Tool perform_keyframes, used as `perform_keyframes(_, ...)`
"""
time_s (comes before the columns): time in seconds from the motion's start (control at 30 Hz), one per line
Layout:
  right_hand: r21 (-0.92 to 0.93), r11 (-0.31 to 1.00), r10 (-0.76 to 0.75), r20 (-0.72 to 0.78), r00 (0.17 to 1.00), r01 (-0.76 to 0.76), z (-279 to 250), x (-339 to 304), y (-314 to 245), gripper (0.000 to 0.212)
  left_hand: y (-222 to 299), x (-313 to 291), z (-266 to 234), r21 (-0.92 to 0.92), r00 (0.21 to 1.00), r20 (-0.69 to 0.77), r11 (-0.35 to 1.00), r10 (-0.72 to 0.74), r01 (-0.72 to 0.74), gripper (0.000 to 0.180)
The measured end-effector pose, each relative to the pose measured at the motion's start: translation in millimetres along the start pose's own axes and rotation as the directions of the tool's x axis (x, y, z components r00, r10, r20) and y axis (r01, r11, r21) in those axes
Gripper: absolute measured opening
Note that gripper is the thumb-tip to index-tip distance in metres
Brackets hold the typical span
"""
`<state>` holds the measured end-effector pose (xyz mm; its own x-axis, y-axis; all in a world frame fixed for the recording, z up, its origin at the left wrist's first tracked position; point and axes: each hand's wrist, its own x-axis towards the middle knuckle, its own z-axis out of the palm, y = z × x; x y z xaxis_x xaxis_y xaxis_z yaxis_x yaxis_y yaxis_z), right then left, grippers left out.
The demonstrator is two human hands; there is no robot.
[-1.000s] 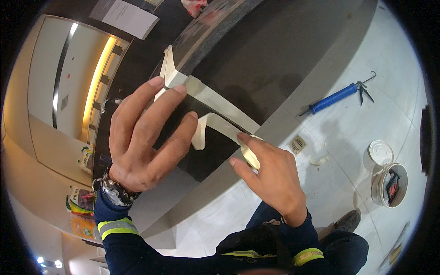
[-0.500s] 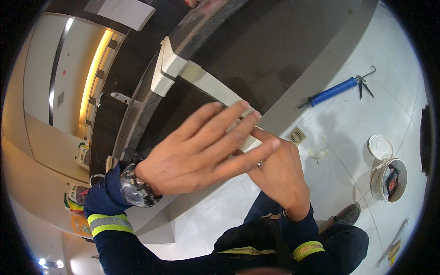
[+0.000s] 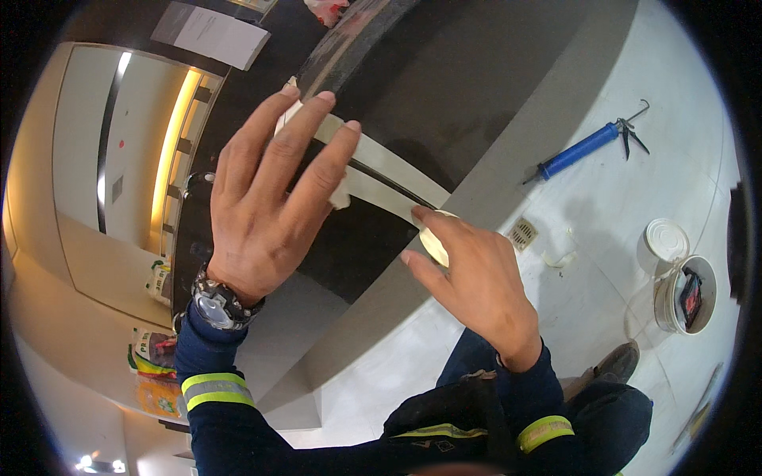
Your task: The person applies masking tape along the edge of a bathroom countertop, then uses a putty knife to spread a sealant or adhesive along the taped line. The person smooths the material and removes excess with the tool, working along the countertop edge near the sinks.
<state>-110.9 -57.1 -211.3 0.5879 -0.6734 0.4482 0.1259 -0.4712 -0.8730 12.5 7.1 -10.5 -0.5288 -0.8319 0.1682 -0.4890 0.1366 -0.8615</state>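
Two cream strips of masking tape run down a dark panel on either side of a narrow dark joint. Over their upper ends, at the panel's top edge, my left hand lies with fingers stretched out, hiding part of the tape. A torn tape edge sticks out beside its index finger. My right hand is at the lower end of the strips. Between its thumb and index finger is a cream, rounded piece that looks like a roll of masking tape, mostly hidden by the fingers.
On the pale tiled floor at right lie a blue caulking gun, a floor drain and a tape scrap. A white bucket with things inside stands near its lid. Paper sheets rest on the dark counter.
My left hand has moved up and left along the tape, away from my right hand, uncovering the two strips and the joint. My right hand stays at the lower end.
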Motion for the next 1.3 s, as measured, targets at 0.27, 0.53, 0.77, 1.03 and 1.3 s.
perform_keyframes(0.27, 0.004, 1.000, 0.018, 0.013, 1.000, -0.018, 0.7, 0.7, 0.9, 0.050, -4.2, 2.3, 0.9, 0.002, 0.999, -0.032, 1.000, -0.030, 0.030, 0.035)
perform_keyframes(0.53, 0.037, 0.999, -0.008, -0.010, 1.000, 0.008, 6.1, -7.1, 12.6, 0.049, -8.0, 1.1, -3.3, 0.039, 0.997, -0.044, 0.998, -0.056, 0.058, 0.023)
perform_keyframes(0.77, 0.343, 0.939, 0.036, -0.082, 0.996, -0.005, 5.8, -17.1, 38.6, 0.039, -13.8, -0.8, 0.9, 0.100, 0.999, -0.029, 0.995, -0.026, 0.029, 0.016)
perform_keyframes(1.03, 0.519, 0.848, -0.042, -0.131, 0.990, 0.105, 14.0, -21.7, 72.0, 0.033, -14.4, -1.1, 3.9, 0.111, 1.000, -0.017, 0.994, 0.017, -0.015, 0.015)
perform_keyframes(1.3, 0.426, 0.905, 0.111, -0.238, 0.965, 0.001, 28.3, -11.7, 44.7, 0.022, -12.2, -2.4, 8.3, 0.124, 1.000, -0.006, 0.992, 0.026, -0.025, 0.016)
